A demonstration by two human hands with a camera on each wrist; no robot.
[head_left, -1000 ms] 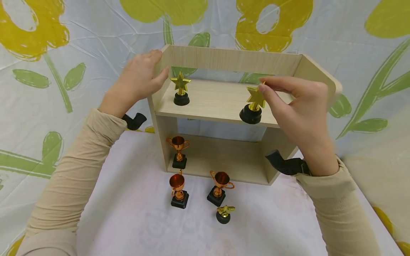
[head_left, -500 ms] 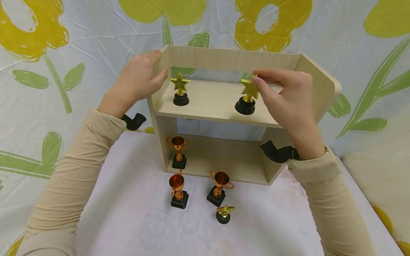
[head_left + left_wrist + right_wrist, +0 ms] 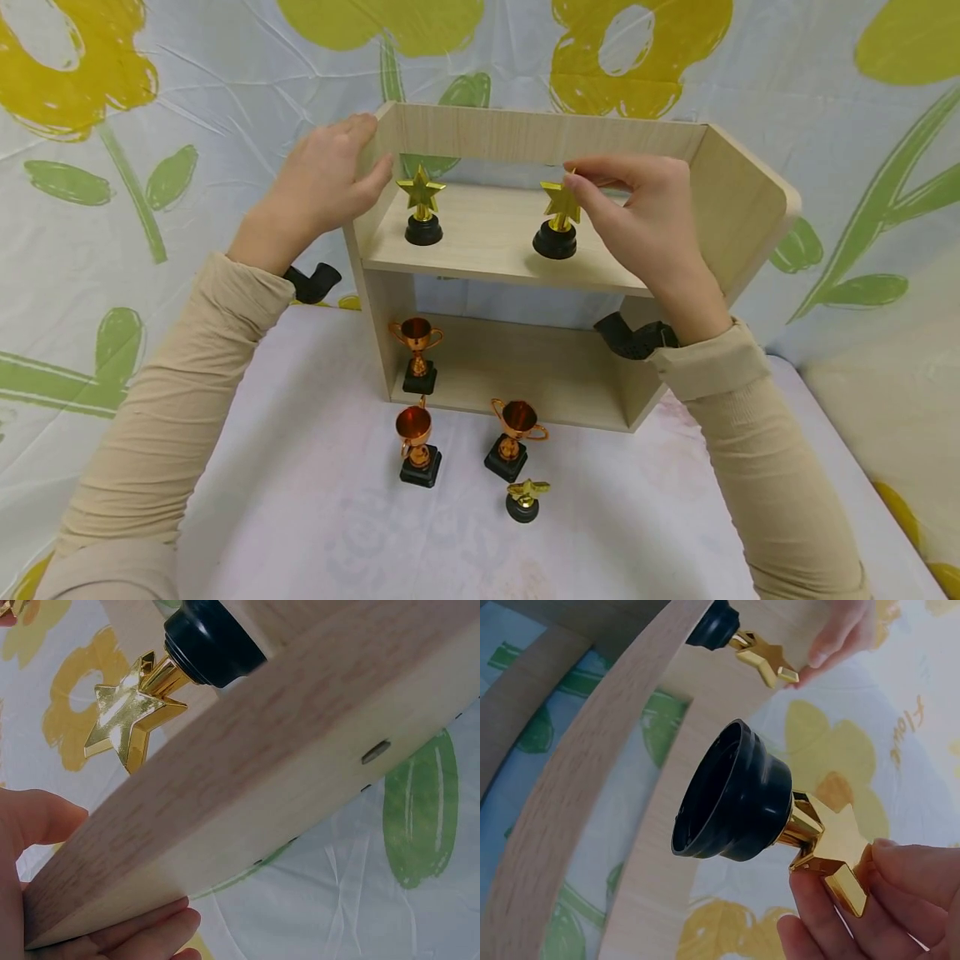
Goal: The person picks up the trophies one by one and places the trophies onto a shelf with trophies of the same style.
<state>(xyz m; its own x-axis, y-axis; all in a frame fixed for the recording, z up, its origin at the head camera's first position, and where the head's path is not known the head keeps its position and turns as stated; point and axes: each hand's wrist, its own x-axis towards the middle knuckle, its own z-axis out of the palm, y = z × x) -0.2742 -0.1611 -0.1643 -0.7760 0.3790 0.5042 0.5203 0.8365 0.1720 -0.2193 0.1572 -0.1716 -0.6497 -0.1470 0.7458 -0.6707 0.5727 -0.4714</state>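
Note:
My right hand (image 3: 645,212) pinches a gold star trophy (image 3: 558,204) by its star, fingers behind and thumb in front. Its black base hangs over the upper board of the wooden shelf (image 3: 480,267); the hollow underside shows in the right wrist view, where the held trophy (image 3: 739,799) is off the board. My left hand (image 3: 322,179) grips the top of the shelf's left side panel (image 3: 247,765), thumb inside and fingers outside. Close to it, another star trophy (image 3: 423,208) stands upright on the upper board's left end.
A copper cup trophy (image 3: 417,354) stands at the left of the lower board. On the white cloth in front are two more copper cups, one left (image 3: 416,442) and one right (image 3: 513,437), and a small gold-topped trophy (image 3: 523,500). A flowered cloth (image 3: 247,75) hangs behind.
My right hand has carried the star trophy left and further back, from the shelf's front edge to over the upper board. The left hand stays in place on the side panel.

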